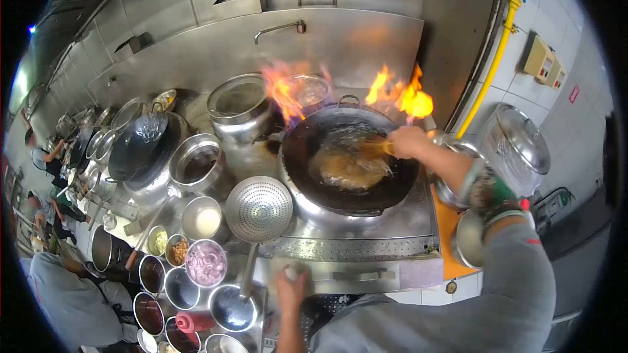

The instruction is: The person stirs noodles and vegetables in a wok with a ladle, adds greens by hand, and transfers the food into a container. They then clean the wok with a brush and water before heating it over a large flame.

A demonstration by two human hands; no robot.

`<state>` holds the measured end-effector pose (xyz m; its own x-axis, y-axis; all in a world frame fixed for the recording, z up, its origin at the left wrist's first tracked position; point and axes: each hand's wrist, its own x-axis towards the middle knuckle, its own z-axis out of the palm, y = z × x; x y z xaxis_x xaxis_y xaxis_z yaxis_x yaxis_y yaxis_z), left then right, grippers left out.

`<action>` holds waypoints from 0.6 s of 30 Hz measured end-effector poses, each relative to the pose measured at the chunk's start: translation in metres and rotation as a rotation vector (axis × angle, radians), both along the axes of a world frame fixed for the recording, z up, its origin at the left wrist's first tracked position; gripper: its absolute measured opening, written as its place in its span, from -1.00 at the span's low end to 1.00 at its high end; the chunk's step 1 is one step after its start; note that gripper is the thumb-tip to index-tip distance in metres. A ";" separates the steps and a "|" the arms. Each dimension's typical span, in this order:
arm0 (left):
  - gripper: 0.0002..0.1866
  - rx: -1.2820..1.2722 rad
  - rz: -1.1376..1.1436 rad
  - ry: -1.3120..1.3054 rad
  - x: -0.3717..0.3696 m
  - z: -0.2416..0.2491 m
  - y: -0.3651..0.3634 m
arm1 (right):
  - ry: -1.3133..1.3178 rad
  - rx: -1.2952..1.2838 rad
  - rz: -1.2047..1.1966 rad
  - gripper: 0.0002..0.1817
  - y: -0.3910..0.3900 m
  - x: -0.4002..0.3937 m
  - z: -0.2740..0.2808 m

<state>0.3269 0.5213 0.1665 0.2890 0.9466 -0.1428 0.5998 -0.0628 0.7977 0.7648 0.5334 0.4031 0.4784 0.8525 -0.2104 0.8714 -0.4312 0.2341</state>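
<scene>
My right hand (407, 142) is closed round a light brown brush-like tool (375, 147) over the big black wok (306, 189). The tool's far end meets brownish, foamy liquid (350, 168) in the wok. Flames (415, 99) rise behind the wok's back rim, close to this hand. My left hand (291, 284) is low in the middle, by the front edge of the steel counter, with its fingers curled around a small whitish thing (292, 274) that I cannot make out.
A perforated ladle (259, 209) lies left of the wok, above bowls of ingredients and sauces, one with sliced onions (206, 263). Lidded and open pots stand behind. Another wok (140, 150) is farther left. A person in grey (72, 301) stands at the lower left.
</scene>
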 end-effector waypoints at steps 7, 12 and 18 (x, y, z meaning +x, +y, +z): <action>-0.41 0.040 0.042 -0.005 0.000 0.001 -0.004 | 0.045 -0.172 0.076 -0.76 0.008 0.009 0.027; -0.41 -0.146 0.030 -0.141 0.000 -0.012 0.007 | -0.002 0.034 0.029 -0.75 0.027 0.008 -0.032; -0.37 0.013 0.080 -0.025 0.001 -0.002 -0.002 | 0.013 0.049 -0.014 -0.74 -0.035 0.031 0.010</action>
<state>0.3275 0.5193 0.1641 0.2157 0.9686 -0.1240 0.5834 -0.0260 0.8118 0.7955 0.4989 0.4134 0.4881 0.8551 -0.1749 0.8678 -0.4541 0.2016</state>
